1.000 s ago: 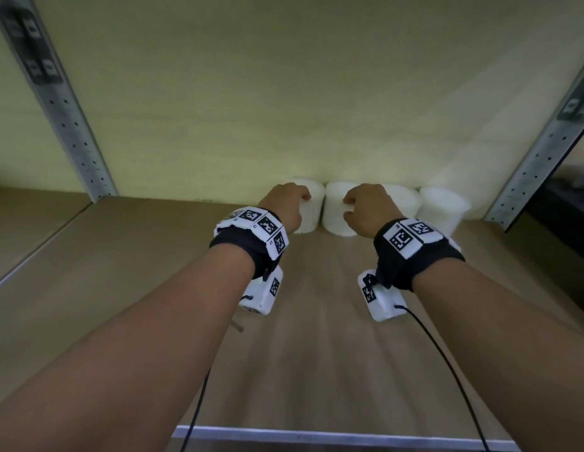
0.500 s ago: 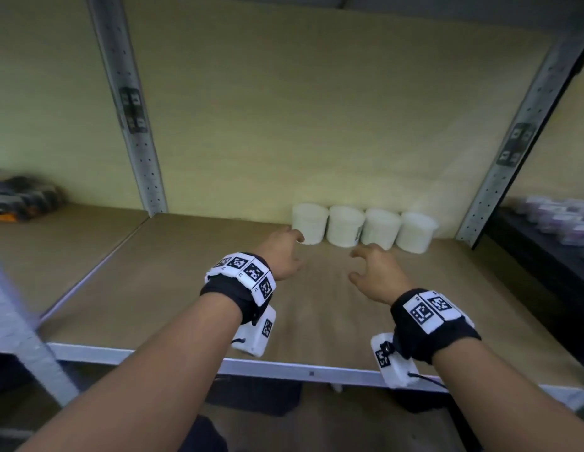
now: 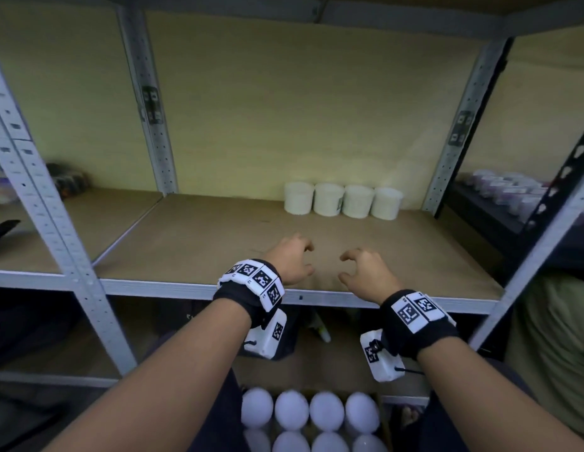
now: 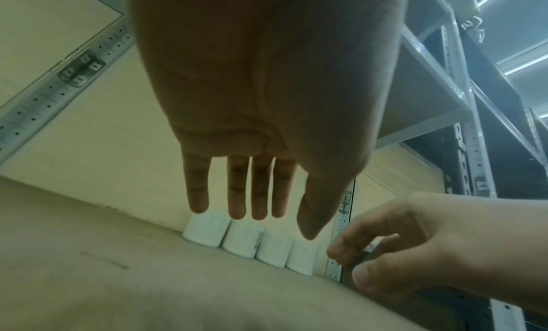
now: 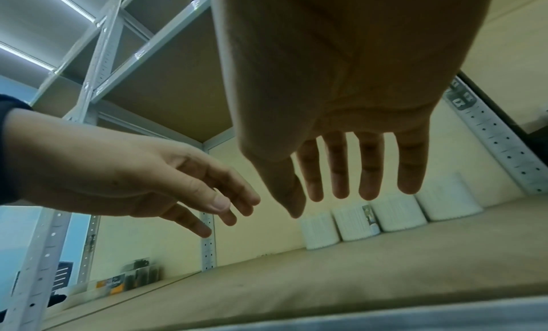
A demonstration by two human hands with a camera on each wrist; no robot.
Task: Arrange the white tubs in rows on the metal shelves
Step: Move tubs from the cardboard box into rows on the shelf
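Several white tubs [image 3: 342, 200] stand upright in one row against the back wall of the metal shelf [image 3: 218, 243], toward its right side; the same row of tubs [image 4: 252, 242] shows in the left wrist view and the tubs [image 5: 385, 214] in the right wrist view. My left hand [image 3: 292, 259] hovers above the shelf's front part, fingers relaxed, holding nothing. My right hand [image 3: 362, 272] hovers beside it, also empty with loose fingers. Both hands are well short of the row. More white tubs [image 3: 310, 415] sit in a box below, between my arms.
Grey perforated uprights [image 3: 153, 125] frame the bay, with another upright [image 3: 460, 132] at the right. Dark items [image 3: 68, 179] lie on the left neighbouring shelf. Small purple-white containers [image 3: 509, 190] fill a black rack at the right. The shelf's metal front edge [image 3: 186, 287] runs below my wrists.
Both hands let go of the two left tubs in the row and drew back toward the shelf's front edge. My head moved back, so the box of tubs below came into view.
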